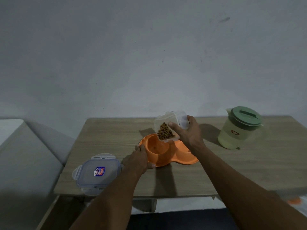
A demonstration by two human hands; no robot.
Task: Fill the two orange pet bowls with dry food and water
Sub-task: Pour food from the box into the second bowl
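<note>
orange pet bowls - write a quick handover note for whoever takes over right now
Right hand grips the open food container, tilted mouth-down over the left bowl; dry food is heaped at the mouth.
Left hand holds the orange dish by its left rim, steadying it on the table.
The lid lies flat near the table's front left corner; the jug with a green top stands upright at the right, untouched.
Done: lid off, only a piece or so in the left bowl.
Left: finish the food pour, then water into the right bowl, partly hidden behind the right arm.
</note>
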